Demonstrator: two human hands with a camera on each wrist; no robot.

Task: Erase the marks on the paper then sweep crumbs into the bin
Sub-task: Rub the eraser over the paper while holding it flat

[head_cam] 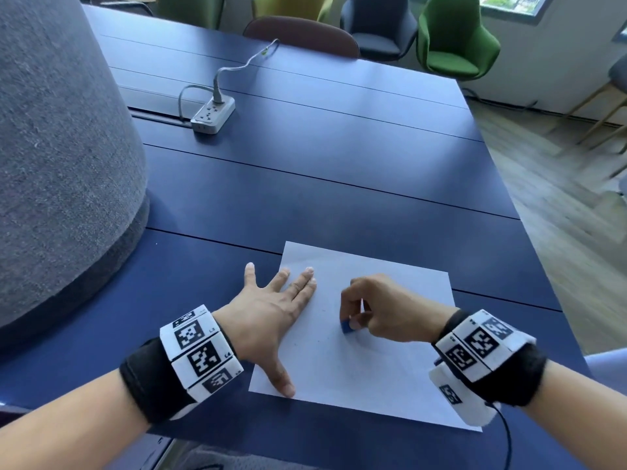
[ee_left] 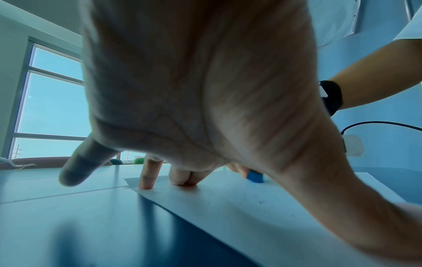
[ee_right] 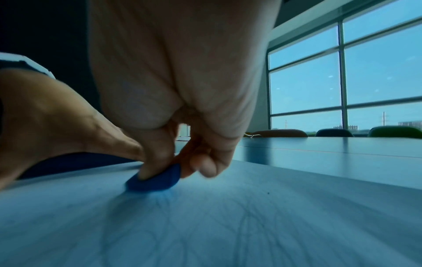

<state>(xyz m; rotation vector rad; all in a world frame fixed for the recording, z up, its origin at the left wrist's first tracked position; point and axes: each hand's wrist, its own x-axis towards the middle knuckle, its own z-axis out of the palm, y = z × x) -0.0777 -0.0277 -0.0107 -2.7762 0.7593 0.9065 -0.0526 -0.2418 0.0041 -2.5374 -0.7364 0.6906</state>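
A white sheet of paper point(head_cam: 369, 374) lies on the blue table near its front edge, with faint pencil lines across it point(ee_right: 239, 225). My left hand point(head_cam: 271, 313) lies flat with fingers spread, pressing the paper's left side point(ee_left: 205, 202) down. My right hand point(head_cam: 376, 313) pinches a small blue eraser point(head_cam: 347, 326) between thumb and fingers, its lower edge on the paper near the middle. The eraser point(ee_right: 157, 180) is blurred in the right wrist view and shows beyond my left palm as a blue block point(ee_left: 255, 176). Small dark crumbs point(ee_left: 261, 202) dot the paper.
A large grey felt-covered cylinder point(head_cam: 57, 157) stands on the table at the left. A white power strip point(head_cam: 213, 116) with a cable sits further back. Chairs point(head_cam: 454, 39) line the far side, and the table's right edge point(head_cam: 529, 218) drops to a wooden floor.
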